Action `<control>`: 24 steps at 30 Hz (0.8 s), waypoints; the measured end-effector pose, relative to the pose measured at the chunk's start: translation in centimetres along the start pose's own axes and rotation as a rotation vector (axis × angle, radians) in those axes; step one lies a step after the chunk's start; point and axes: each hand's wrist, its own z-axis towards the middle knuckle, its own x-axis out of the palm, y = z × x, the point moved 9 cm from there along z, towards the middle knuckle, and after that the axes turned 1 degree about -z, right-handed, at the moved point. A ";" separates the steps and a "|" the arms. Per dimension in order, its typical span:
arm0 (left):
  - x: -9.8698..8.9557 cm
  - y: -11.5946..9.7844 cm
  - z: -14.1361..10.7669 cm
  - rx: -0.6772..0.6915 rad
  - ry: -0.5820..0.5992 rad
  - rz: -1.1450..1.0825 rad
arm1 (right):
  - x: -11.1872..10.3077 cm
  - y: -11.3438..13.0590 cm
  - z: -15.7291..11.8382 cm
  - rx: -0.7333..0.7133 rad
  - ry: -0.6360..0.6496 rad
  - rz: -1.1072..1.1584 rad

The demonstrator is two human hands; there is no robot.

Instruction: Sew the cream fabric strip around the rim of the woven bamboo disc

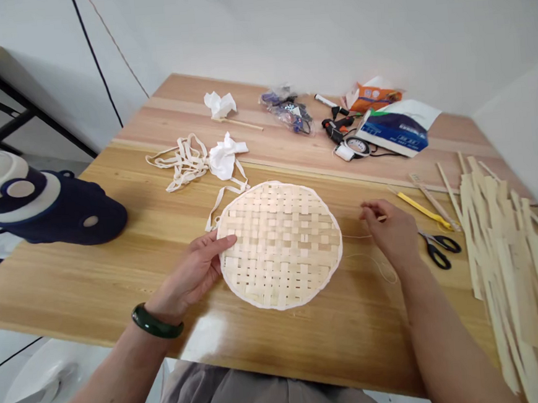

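A round panel woven from pale flat strips (279, 244), edged with white tape, is tilted up over the table in front of me. My left hand (203, 262) grips its left edge, thumb on the face and fingers behind. Right of the panel, my right hand (387, 226) has its fingers pinched together on a thin thread (358, 236) that runs to the panel's right edge. A loose loop of thread lies below it. Whether a needle is in the pinch is too small to tell. White tape (222, 202) trails from the panel's upper left.
Black-handled scissors (438, 250), a yellow strip (421, 209) and a pile of pale strips (510, 257) lie right. Farther back are crumpled tape (184, 161), tissues (219, 105), a plastic bag (290, 110), a glue gun (335, 129) and a blue box (394, 131). A dark blue figure (74, 207) stands left.
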 end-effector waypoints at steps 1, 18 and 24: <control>-0.1 -0.1 -0.1 0.011 -0.011 0.006 | 0.3 0.1 -0.1 0.003 -0.003 0.001; 3.3 -7.5 -5.3 0.578 -0.003 0.536 | 8.1 3.4 -5.4 0.456 0.551 0.932; 9.6 -10.1 -9.8 0.873 0.352 1.034 | 9.7 3.3 -8.6 0.628 0.737 1.032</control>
